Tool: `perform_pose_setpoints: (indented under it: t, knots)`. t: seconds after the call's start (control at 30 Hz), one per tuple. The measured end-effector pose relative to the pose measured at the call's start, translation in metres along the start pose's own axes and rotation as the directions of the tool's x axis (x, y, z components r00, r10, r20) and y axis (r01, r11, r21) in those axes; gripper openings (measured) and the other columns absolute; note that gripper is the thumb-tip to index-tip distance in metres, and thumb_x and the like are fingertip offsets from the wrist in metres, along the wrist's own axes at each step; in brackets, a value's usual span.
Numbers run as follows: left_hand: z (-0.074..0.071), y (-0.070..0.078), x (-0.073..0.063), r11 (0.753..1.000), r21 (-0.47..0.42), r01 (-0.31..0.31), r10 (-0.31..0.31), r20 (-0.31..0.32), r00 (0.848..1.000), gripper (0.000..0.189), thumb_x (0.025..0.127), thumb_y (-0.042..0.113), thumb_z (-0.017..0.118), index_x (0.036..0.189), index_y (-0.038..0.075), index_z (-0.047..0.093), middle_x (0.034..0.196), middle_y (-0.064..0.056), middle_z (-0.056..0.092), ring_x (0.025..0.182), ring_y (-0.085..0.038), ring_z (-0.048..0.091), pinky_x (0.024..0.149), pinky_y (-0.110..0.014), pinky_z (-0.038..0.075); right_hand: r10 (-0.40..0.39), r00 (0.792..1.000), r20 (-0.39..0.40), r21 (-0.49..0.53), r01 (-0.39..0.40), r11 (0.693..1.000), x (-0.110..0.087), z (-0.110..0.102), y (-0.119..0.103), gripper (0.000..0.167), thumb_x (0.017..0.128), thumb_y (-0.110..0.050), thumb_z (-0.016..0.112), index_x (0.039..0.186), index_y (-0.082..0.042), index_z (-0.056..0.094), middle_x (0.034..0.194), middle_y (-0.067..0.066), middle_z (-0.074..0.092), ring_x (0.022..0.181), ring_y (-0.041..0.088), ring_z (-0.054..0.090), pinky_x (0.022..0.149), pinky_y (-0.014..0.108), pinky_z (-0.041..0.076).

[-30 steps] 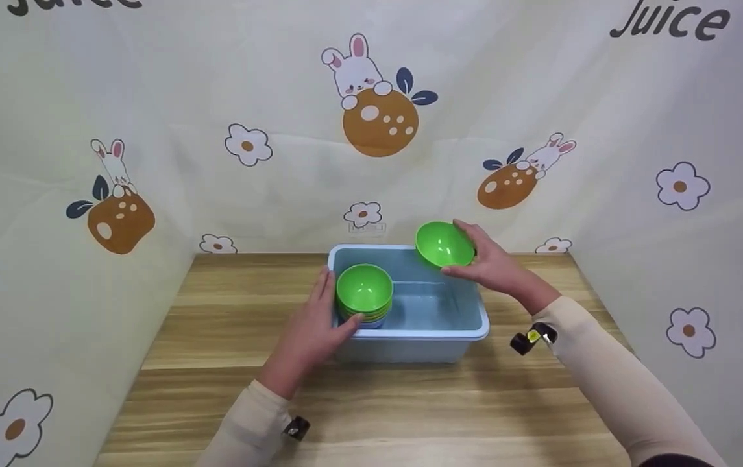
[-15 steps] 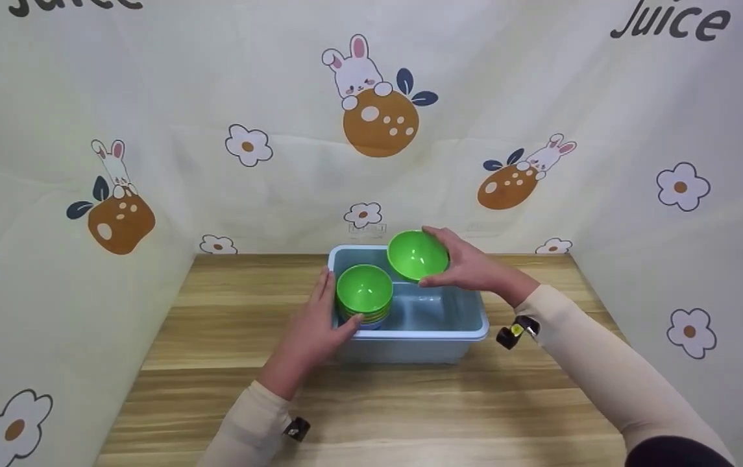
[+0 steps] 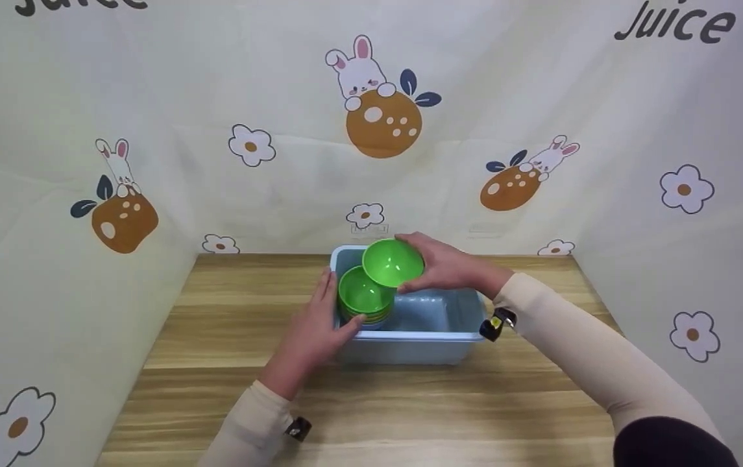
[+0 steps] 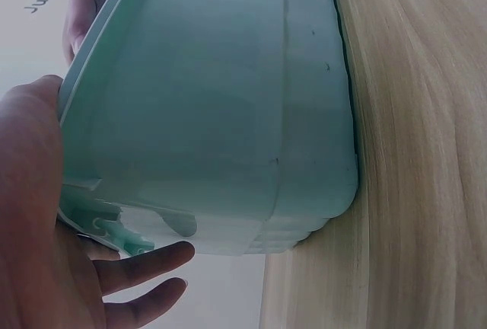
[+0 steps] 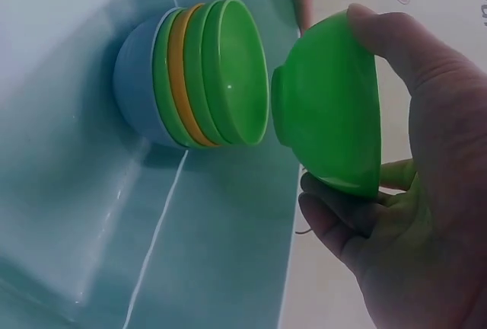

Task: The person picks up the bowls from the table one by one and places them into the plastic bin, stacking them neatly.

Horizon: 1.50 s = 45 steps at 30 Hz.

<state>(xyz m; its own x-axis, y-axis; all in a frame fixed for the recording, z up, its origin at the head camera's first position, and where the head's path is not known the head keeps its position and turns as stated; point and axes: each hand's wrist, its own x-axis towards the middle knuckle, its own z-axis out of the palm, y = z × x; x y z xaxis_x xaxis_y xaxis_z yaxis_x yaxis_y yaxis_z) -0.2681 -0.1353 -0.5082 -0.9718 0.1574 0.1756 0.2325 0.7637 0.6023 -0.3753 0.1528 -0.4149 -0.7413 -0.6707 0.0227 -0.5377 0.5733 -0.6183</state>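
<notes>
A light blue plastic bin [image 3: 403,351] stands on the table. A stack of nested bowls [image 3: 363,292] sits in its left end, a green one on top; orange, green and blue bowls [image 5: 141,81] show below it in the right wrist view. My right hand [image 3: 442,261] grips another green bowl [image 3: 392,263] by its rim, tilted, with its base close to the stack's mouth. My left hand [image 3: 316,327] rests at the bin's front left corner, its thumb over the front rim and its straight fingers along the outer left side.
The wooden table [image 3: 371,415] extends in front of the bin and to both sides. A cloth backdrop [image 3: 280,188] with rabbits, oranges and flowers rises behind and at the sides. The bin's bare floor [image 3: 420,314] shows right of the stack.
My right hand has carried the green bowl leftward and slightly down, from the bin's back right to above the stack. The left hand and the bin have stayed put.
</notes>
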Motion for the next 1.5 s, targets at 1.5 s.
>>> perform_pose_setpoints:
  t: [1.5]
  knots:
    - [0.000,0.002,0.000,0.999,-0.018,0.038,-0.038,0.021,0.999,0.109,0.100,0.066,0.069,0.179,0.013,0.017,0.186,-0.006,0.011,0.154,-0.044,0.048,0.117,-0.063,0.048,-0.125,0.973,0.196,-0.224,0.169,0.960,0.044,0.033,0.016,0.113,0.091,-0.072,0.077,0.176,-0.016,0.027,0.164,0.005,0.050,0.140,0.021,0.057,0.119,0.043,0.048]
